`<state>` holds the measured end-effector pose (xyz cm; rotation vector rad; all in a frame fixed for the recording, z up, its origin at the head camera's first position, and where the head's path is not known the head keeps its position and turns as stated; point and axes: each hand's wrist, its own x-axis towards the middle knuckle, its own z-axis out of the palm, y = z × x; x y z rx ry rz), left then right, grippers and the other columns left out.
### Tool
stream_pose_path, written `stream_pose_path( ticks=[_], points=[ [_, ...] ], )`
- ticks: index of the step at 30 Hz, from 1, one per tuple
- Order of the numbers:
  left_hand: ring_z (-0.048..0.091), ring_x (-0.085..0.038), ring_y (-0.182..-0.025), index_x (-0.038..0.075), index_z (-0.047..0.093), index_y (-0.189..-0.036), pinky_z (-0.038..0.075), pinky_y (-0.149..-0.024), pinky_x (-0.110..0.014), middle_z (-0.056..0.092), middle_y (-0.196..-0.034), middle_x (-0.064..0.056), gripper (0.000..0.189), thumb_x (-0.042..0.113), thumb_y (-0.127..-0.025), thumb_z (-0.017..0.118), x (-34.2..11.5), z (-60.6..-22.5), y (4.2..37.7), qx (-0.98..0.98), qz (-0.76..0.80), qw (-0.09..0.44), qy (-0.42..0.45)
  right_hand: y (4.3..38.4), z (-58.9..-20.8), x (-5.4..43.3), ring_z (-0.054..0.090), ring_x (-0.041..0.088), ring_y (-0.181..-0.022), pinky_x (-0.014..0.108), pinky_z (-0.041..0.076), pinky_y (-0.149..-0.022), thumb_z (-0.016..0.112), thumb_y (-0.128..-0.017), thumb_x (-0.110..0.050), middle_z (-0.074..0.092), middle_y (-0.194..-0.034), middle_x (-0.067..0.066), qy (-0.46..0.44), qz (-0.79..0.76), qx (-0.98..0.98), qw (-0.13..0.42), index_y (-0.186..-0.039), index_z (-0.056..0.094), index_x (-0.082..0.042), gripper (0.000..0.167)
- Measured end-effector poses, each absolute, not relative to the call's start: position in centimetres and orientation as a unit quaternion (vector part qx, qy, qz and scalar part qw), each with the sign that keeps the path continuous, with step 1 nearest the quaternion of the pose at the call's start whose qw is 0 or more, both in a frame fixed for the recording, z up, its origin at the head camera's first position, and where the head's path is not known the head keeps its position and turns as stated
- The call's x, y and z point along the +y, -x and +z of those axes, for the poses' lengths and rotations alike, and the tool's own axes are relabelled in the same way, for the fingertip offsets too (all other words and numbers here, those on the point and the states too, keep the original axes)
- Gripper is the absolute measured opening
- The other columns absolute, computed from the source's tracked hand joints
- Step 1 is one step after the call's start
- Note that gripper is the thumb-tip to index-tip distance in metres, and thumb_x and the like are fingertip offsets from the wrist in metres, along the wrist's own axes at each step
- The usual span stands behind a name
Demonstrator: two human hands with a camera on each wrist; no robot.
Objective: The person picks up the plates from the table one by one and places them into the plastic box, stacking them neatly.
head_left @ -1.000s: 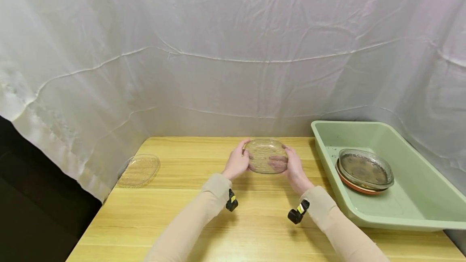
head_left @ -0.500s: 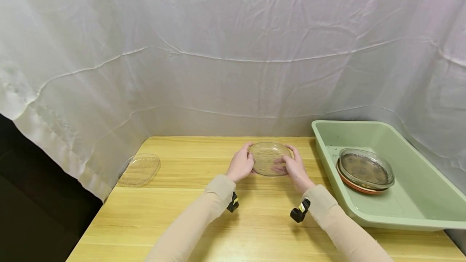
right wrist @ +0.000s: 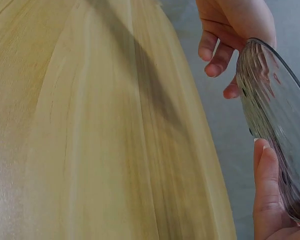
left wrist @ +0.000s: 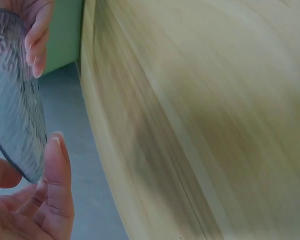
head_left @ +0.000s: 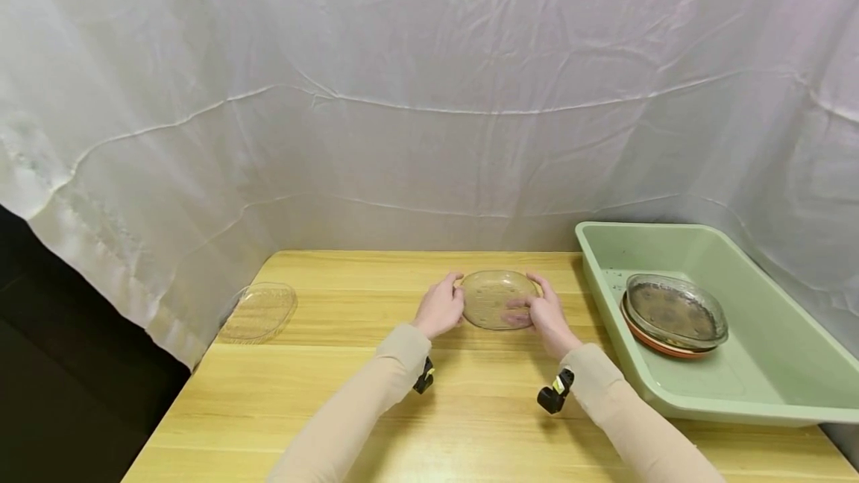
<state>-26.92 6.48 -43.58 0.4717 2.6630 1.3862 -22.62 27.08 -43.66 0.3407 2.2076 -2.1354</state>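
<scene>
A clear oval glass plate point(head_left: 488, 295) is held between both hands over the back part of the wooden table. My left hand point(head_left: 441, 307) pinches its left edge, with thumb and fingers on either side of the rim in the left wrist view. At the opposite edge my right hand point(head_left: 552, 319) grips it, and some of those fingers show through the glass. Ripples run along the underside of the plate point(left wrist: 16, 105) in the left wrist view. In the right wrist view the plate point(right wrist: 282, 107) is tilted and clear of the table.
A second clear glass plate point(head_left: 260, 311) lies at the table's left edge. On the right stands a pale green tub point(head_left: 758, 382), holding a glass dish point(head_left: 674, 313) stacked on an orange-rimmed plate point(head_left: 661, 346). A whitish curtain point(head_left: 429, 155) hangs behind the table point(head_left: 322, 393).
Both hands have brought the glass plate slightly down and to the right in the head view, and its tilt has altered a little. The tub and the other plate have stayed put.
</scene>
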Motion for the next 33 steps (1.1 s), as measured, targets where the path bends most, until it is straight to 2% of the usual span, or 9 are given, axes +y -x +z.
stream_pose_path(
  ticks=[4, 8, 11, 15, 17, 20, 25, 29, 33],
  points=[
    [0.059, -0.011, -0.057, 0.01, 0.047, -0.148, 0.051, -0.056, -0.026, 0.07, -0.096, -0.007, 0.043, 0.02, -0.108, 0.037, 6.1, -44.0, 27.4, 0.89, 0.427, 0.028, -0.159, 22.5, -43.7, 27.1, 0.076, 0.015, -0.072, 0.028, 0.061, -0.063, 0.023, -0.099, 0.006, 0.052, -0.14, 0.038, -0.109, -0.699, 0.706, 0.03, -0.162, 0.009, -0.018, 0.07],
    [0.048, -0.012, -0.058, 0.007, 0.053, -0.144, 0.044, -0.06, -0.026, 0.064, -0.087, -0.005, 0.042, 0.021, -0.107, 0.036, 5.7, -44.4, 27.8, 0.903, 0.396, 0.002, -0.165, 22.5, -43.6, 27.2, 0.076, 0.016, -0.073, 0.029, 0.063, -0.069, 0.023, -0.098, 0.007, 0.051, -0.141, 0.039, -0.109, -0.704, 0.702, 0.028, -0.162, 0.01, -0.018, 0.07],
    [0.045, -0.013, -0.059, 0.007, 0.054, -0.143, 0.046, -0.063, -0.029, 0.063, -0.086, -0.008, 0.042, 0.021, -0.108, 0.035, 5.4, -44.6, 27.9, 0.907, 0.389, 0.005, -0.162, 22.5, -43.5, 27.4, 0.076, 0.015, -0.072, 0.029, 0.063, -0.067, 0.023, -0.098, 0.007, 0.051, -0.141, 0.039, -0.112, -0.704, 0.701, 0.026, -0.162, 0.01, -0.019, 0.07],
    [0.052, -0.015, -0.069, 0.006, 0.055, -0.141, 0.052, -0.077, -0.037, 0.069, -0.099, -0.012, 0.041, 0.019, -0.107, 0.036, 5.2, -44.6, 27.9, 0.91, 0.383, 0.009, -0.162, 22.5, -43.2, 27.6, 0.075, 0.013, -0.069, 0.026, 0.062, -0.062, 0.022, -0.097, 0.007, 0.051, -0.141, 0.038, -0.114, -0.704, 0.701, 0.02, -0.162, 0.01, -0.018, 0.071],
    [0.056, -0.017, -0.078, 0.005, 0.055, -0.14, 0.054, -0.086, -0.04, 0.07, -0.109, -0.013, 0.041, 0.018, -0.106, 0.037, 5.2, -44.6, 27.9, 0.911, 0.378, 0.012, -0.162, 22.4, -42.9, 27.8, 0.075, 0.013, -0.068, 0.027, 0.063, -0.063, 0.022, -0.096, 0.008, 0.052, -0.14, 0.039, -0.112, -0.704, 0.701, 0.015, -0.162, 0.009, -0.017, 0.071],
    [0.062, -0.021, -0.089, 0.005, 0.055, -0.14, 0.055, -0.092, -0.043, 0.07, -0.118, -0.014, 0.04, 0.017, -0.106, 0.037, 5.3, -44.5, 27.8, 0.913, 0.375, 0.023, -0.162, 22.4, -42.5, 27.9, 0.075, 0.014, -0.066, 0.03, 0.065, -0.07, 0.022, -0.097, 0.008, 0.053, -0.137, 0.04, -0.108, -0.705, 0.701, 0.007, -0.162, 0.009, -0.014, 0.07],
    [0.066, -0.026, -0.104, 0.003, 0.053, -0.142, 0.055, -0.098, -0.045, 0.069, -0.125, -0.015, 0.041, 0.015, -0.105, 0.039, 5.7, -44.3, 27.7, 0.915, 0.368, 0.042, -0.164, 22.3, -41.5, 28.1, 0.075, 0.013, -0.067, 0.029, 0.065, -0.072, 0.024, -0.098, 0.007, 0.053, -0.137, 0.039, -0.107, -0.704, 0.702, 0.004, -0.162, 0.008, -0.014, 0.069],
    [0.066, -0.026, -0.104, 0.003, 0.053, -0.142, 0.056, -0.096, -0.045, 0.068, -0.125, -0.016, 0.042, 0.015, -0.105, 0.039, 6.0, -44.2, 27.6, 0.916, 0.362, 0.048, -0.168, 22.0, -40.3, 28.5, 0.075, 0.011, -0.067, 0.026, 0.064, -0.069, 0.025, -0.098, 0.007, 0.05, -0.141, 0.039, -0.104, -0.707, 0.7, 0.004, -0.162, 0.007, -0.016, 0.07],
    [0.066, -0.027, -0.104, 0.004, 0.054, -0.141, 0.056, -0.096, -0.045, 0.069, -0.124, -0.015, 0.041, 0.013, -0.103, 0.041, 6.4, -43.8, 27.4, 0.919, 0.351, 0.041, -0.176, 21.8, -38.9, 29.1, 0.075, 0.011, -0.066, 0.025, 0.064, -0.067, 0.024, -0.097, 0.008, 0.062, -0.125, 0.034, -0.1, -0.715, 0.691, -0.002, -0.162, 0.007, -0.016, 0.071]
  ],
)
